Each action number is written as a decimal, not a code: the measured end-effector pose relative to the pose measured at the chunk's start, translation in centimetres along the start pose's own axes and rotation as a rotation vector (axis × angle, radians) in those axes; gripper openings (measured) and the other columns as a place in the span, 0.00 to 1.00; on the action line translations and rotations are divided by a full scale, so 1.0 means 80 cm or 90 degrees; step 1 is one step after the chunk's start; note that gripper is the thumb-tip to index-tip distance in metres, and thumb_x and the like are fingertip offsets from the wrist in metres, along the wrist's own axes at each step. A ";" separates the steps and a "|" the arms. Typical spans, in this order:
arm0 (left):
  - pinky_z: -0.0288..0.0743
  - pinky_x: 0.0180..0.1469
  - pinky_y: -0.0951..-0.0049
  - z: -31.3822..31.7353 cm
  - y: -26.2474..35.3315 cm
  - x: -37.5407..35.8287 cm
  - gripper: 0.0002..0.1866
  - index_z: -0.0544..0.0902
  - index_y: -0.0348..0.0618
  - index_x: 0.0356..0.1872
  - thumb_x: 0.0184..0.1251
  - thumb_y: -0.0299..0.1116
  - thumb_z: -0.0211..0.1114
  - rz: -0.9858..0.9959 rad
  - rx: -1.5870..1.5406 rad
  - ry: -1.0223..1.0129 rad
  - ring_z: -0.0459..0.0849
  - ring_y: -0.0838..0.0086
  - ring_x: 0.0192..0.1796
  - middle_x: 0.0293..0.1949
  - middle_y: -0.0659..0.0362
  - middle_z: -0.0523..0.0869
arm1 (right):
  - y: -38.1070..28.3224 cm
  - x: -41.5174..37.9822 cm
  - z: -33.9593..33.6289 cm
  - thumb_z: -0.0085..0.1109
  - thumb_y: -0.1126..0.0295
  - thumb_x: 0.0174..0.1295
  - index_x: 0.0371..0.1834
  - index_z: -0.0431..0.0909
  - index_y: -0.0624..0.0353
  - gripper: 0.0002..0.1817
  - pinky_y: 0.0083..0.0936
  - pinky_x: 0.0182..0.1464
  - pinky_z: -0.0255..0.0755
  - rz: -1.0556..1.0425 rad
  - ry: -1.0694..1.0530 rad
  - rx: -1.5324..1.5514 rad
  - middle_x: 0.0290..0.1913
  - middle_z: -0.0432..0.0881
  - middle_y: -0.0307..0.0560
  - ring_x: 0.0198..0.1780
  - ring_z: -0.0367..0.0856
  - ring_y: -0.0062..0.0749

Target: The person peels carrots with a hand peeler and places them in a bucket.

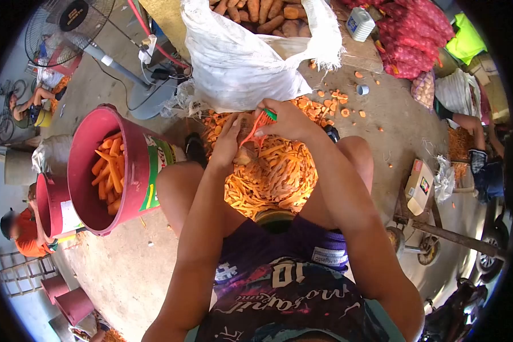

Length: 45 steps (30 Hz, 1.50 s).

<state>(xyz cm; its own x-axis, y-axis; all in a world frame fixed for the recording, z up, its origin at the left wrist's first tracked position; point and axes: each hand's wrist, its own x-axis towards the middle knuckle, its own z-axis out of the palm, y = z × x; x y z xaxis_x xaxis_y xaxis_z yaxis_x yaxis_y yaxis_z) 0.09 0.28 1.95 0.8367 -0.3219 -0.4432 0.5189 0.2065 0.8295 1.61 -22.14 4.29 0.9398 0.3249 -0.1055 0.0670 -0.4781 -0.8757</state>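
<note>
My left hand is closed around an unpeeled, brownish carrot, mostly covered by the fingers. My right hand grips a red-orange peeler with a green part near the fingers, its head against or just over the carrot. Below both hands, between my knees, lies a heap of orange carrot peelings. Just ahead stands a white sack full of unpeeled carrots. To the left, a tilted red bucket holds peeled carrots.
A standing fan with cables is at upper left. Red mesh sacks and a white jug stand at upper right. Carrot pieces litter the floor. A wheeled cart is on the right. Other people sit at both sides.
</note>
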 end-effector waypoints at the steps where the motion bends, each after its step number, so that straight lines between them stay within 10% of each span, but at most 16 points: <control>1: 0.84 0.61 0.65 -0.001 0.002 -0.001 0.29 0.60 0.47 0.86 0.92 0.42 0.46 -0.001 0.002 -0.003 0.85 0.69 0.68 0.72 0.51 0.80 | 0.005 0.003 -0.005 0.85 0.55 0.52 0.66 0.79 0.59 0.40 0.36 0.64 0.77 -0.003 0.023 0.009 0.57 0.89 0.53 0.58 0.87 0.44; 8: 0.83 0.57 0.67 -0.010 0.018 -0.037 0.29 0.63 0.47 0.84 0.91 0.44 0.50 -0.037 -0.005 -0.145 0.86 0.70 0.57 0.67 0.56 0.82 | 0.026 0.020 -0.063 0.84 0.53 0.55 0.63 0.79 0.52 0.35 0.38 0.59 0.79 0.223 0.153 -0.076 0.52 0.89 0.54 0.54 0.88 0.42; 14: 0.86 0.35 0.64 -0.050 0.000 0.001 0.25 0.66 0.47 0.80 0.90 0.44 0.51 -0.021 -0.119 -0.041 0.88 0.71 0.42 0.52 0.58 0.85 | -0.007 -0.003 -0.013 0.85 0.56 0.55 0.57 0.79 0.52 0.30 0.35 0.60 0.77 0.050 0.082 -0.033 0.49 0.88 0.44 0.53 0.85 0.35; 18: 0.84 0.37 0.66 -0.027 0.008 -0.002 0.28 0.65 0.51 0.82 0.90 0.46 0.52 0.013 -0.110 0.025 0.87 0.69 0.36 0.51 0.58 0.86 | -0.022 -0.009 -0.013 0.84 0.59 0.55 0.57 0.80 0.53 0.29 0.35 0.62 0.76 0.073 0.076 -0.007 0.50 0.87 0.44 0.54 0.84 0.35; 26: 0.85 0.62 0.59 0.000 0.017 -0.011 0.31 0.59 0.50 0.86 0.89 0.45 0.52 -0.007 -0.114 -0.034 0.85 0.66 0.66 0.73 0.56 0.80 | -0.023 -0.009 -0.003 0.86 0.59 0.52 0.61 0.79 0.54 0.35 0.36 0.63 0.77 0.021 0.001 0.021 0.52 0.88 0.51 0.56 0.86 0.42; 36: 0.84 0.62 0.67 -0.011 0.024 -0.034 0.32 0.58 0.41 0.86 0.90 0.42 0.50 -0.029 -0.094 -0.171 0.83 0.69 0.68 0.76 0.53 0.76 | 0.049 0.028 -0.061 0.84 0.54 0.57 0.68 0.74 0.53 0.39 0.38 0.63 0.77 0.165 0.238 -0.080 0.57 0.88 0.56 0.59 0.86 0.48; 40: 0.85 0.43 0.67 -0.021 0.017 -0.020 0.24 0.77 0.45 0.69 0.88 0.51 0.53 -0.067 -0.324 -0.050 0.88 0.69 0.44 0.48 0.58 0.87 | 0.007 0.010 -0.036 0.84 0.55 0.57 0.66 0.77 0.52 0.36 0.36 0.64 0.76 0.144 0.215 -0.051 0.56 0.88 0.53 0.60 0.86 0.45; 45: 0.86 0.46 0.66 -0.022 0.013 -0.005 0.25 0.78 0.47 0.69 0.87 0.54 0.56 -0.057 -0.169 0.027 0.88 0.71 0.45 0.48 0.59 0.87 | -0.032 -0.012 -0.009 0.85 0.60 0.56 0.58 0.80 0.53 0.30 0.33 0.68 0.73 0.032 0.040 0.045 0.56 0.87 0.42 0.59 0.84 0.35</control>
<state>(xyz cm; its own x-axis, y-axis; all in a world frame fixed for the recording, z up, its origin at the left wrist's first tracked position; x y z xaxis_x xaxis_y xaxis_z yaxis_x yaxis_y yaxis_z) 0.60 2.25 2.43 0.7888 -0.3116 -0.5298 0.6145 0.4160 0.6703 0.82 -21.83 6.96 0.9609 0.2481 -0.1226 -0.0031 -0.4333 -0.9013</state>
